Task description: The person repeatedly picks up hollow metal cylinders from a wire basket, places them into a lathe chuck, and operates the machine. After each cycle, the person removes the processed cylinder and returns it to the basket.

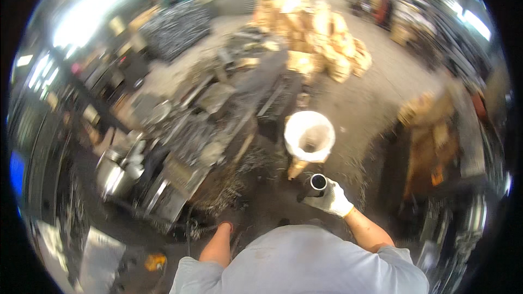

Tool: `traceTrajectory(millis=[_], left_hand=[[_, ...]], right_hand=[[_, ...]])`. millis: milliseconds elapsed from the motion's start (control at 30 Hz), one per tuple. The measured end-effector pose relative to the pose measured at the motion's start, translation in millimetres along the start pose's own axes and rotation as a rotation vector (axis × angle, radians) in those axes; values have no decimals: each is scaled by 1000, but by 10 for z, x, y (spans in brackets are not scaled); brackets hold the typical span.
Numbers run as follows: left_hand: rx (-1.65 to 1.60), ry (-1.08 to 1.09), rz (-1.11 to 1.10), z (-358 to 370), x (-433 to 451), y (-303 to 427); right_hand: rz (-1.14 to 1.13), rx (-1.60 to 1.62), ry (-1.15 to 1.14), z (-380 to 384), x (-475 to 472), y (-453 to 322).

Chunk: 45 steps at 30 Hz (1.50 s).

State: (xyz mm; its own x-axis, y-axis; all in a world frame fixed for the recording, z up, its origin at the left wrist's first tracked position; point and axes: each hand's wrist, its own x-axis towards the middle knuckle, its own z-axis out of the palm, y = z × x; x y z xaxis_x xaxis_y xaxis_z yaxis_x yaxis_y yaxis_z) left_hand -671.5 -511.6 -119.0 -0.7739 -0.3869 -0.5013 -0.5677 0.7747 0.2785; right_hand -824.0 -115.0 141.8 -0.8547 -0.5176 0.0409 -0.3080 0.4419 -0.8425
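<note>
My right hand (333, 202), in a white glove with a yellow cuff, grips a short dark hollow cylinder (312, 192). The cylinder's bright ring-shaped end faces up towards me, and its bore looks black. Just beyond it is a white tub or bucket (291, 139) with a round opening, set on something wooden (297, 168). My left forearm (216, 245) reaches forward beside my body and ends at a reddish edge. Past that edge the left hand cannot be made out against the dark floor.
To the left stands a lathe-like machine (212, 126) strewn with metal shavings (229, 190). A shiny metal container (114, 173) sits at its near end. At right is a rusty brown box-like object (433, 151). Tan sacks or bundles (322, 32) are piled ahead. Motion blurs much of the view.
</note>
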Motion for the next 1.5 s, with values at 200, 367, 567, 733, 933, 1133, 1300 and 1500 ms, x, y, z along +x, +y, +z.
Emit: traceTrajectory(millis=[200,367,567,733,933,1133,1300,1500], left_hand=[[-700,96,-773,934,-946,-1570],[-1471,916,-1218,1594,-1907,-1693],[-901,1595,-1677,508,-2388,-1175],[-479,1538,-1463,-278,-2359,-1143],[-440,1304,-1363,-316,-2539,-1509],[113,940,-1309,-493,-1998,-873],[-1489,1610,-985,-529,-1349,-227],[-1518,1504,-962,159,-1620,-194]], right_hand=[[-316,-106,-462,690,1462,-622],[-481,-118,-637,1411,2670,-1060],[-544,-62,-656,2047,3477,-1146],[-792,-345,-984,1779,4115,-1322],[-968,167,-927,1506,5028,-2303],[-914,2,-1041,3292,5338,-3537],[-1372,-513,-1674,5205,5697,-3418],[-885,-993,-1021,4610,7366,-3103]])
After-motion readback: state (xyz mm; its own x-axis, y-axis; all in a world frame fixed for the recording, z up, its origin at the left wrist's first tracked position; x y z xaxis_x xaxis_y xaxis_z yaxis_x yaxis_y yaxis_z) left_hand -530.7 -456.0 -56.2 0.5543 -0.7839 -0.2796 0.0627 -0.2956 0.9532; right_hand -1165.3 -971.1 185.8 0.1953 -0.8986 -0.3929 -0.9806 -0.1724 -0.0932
